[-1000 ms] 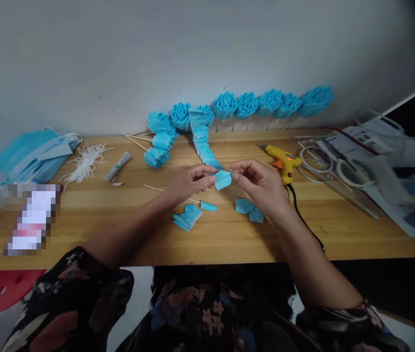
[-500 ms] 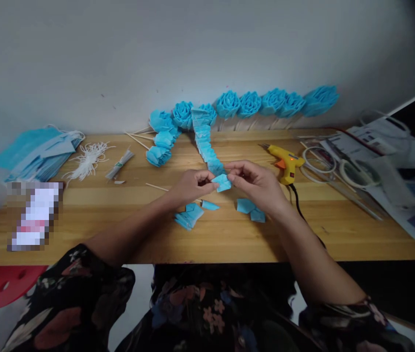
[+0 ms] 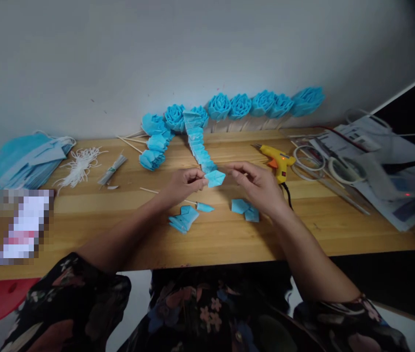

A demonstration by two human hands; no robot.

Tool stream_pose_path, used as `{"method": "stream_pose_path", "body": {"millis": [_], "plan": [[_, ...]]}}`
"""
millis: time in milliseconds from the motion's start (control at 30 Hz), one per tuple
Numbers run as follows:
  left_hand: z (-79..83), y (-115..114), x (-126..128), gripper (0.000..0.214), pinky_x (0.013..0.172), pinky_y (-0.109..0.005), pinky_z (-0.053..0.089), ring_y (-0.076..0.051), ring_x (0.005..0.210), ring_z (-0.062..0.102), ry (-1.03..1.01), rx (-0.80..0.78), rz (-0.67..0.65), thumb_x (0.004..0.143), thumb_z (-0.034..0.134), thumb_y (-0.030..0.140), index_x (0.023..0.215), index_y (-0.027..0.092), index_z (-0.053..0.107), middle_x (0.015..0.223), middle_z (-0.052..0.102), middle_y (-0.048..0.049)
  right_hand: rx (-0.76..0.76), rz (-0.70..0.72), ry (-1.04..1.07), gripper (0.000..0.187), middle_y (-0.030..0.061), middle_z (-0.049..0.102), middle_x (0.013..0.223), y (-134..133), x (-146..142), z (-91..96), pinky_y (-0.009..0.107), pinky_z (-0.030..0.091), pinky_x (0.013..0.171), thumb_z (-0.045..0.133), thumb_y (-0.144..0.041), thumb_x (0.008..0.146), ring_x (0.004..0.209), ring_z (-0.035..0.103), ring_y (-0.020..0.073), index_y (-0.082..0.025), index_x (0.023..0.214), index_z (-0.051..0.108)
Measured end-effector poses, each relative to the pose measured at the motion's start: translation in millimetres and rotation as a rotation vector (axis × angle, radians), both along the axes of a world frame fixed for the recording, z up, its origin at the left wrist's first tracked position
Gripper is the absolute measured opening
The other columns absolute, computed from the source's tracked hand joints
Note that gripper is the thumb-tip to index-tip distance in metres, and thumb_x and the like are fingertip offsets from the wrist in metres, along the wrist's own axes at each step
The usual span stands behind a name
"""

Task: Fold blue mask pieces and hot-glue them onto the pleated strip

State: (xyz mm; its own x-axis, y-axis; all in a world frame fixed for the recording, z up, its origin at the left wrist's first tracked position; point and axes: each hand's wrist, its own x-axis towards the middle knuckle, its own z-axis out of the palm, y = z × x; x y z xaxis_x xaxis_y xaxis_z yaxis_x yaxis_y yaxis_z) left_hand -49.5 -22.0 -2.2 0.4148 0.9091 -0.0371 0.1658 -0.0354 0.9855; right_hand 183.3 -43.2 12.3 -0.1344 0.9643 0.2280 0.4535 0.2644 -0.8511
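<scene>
My left hand (image 3: 182,184) pinches a small folded blue fabric piece (image 3: 215,178) above the wooden table (image 3: 93,215). A short gap separates that piece from my right hand (image 3: 258,185), whose fingers are loosely spread and hold nothing. Below the hands lie a stack of folded blue pieces (image 3: 183,218), a stick with a blue tip (image 3: 203,207) and two more blue pieces (image 3: 244,209). A chain of folded blue pieces (image 3: 199,144) runs back toward the wall.
Blue fabric roses (image 3: 240,105) lean along the wall. A yellow glue gun (image 3: 276,160) with its cord lies at the right, beside tape rolls (image 3: 339,168) and papers. At the left are blue face masks (image 3: 24,156), white ear loops (image 3: 79,164) and a blurred packet (image 3: 22,227).
My right hand has let go of the blue piece and opened slightly; my left hand keeps it. The view shifted a little to the right.
</scene>
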Motion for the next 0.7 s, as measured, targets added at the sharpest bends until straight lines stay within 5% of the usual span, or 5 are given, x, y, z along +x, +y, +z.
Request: {"method": "stream_pose_path", "body": {"millis": [200,367,533,700], "plan": [[-0.7,11,-8,0.033,0.055,-0.022,0.041,-0.008,0.053,0.048,-0.09,-0.004,0.193,0.075,0.078,0.046,0.071,0.018,0.061,0.06,0.06,0.0021,0.059,-0.377,-0.254,0.029,0.0106,0.078,0.109,-2,77,7.2,0.042,0.055,0.078,0.054,-0.04,0.097,0.095,0.072,0.029,-0.025,0.111,0.075],[-2.4,14,-11,0.032,0.054,-0.021,0.042,-0.008,0.053,0.051,-0.12,-0.032,0.236,0.076,0.077,0.044,0.069,0.017,0.061,0.06,0.061,0.0012,-0.086,-0.476,-0.712,0.039,0.0153,0.078,0.096,-5,124,-7.8,0.043,0.047,0.068,0.054,-0.045,0.096,0.081,0.07,0.0329,-0.02,0.115,0.077],[-9.6,15,-8,0.032,0.053,-0.021,0.042,-0.008,0.053,0.053,-0.088,-0.064,0.204,0.074,0.078,0.044,0.071,0.017,0.061,0.061,0.063,0.0014,-0.121,-0.434,-0.843,0.042,0.012,0.07,0.071,10,126,-27.2,0.035,0.039,0.059,0.055,-0.057,0.094,0.066,0.063,0.0275,-0.021,0.091,0.077],[-16.7,18,-9,0.034,0.053,-0.021,0.042,-0.008,0.053,0.054,-0.089,-0.069,0.182,0.076,0.079,0.045,0.071,0.017,0.06,0.062,0.062,0.0017,-0.211,-0.448,-0.93,0.04,0.0135,0.07,0.074,24,110,-26.9,0.035,0.038,0.059,0.057,-0.058,0.089,0.066,0.062,0.0266,-0.02,0.081,0.07]]}}
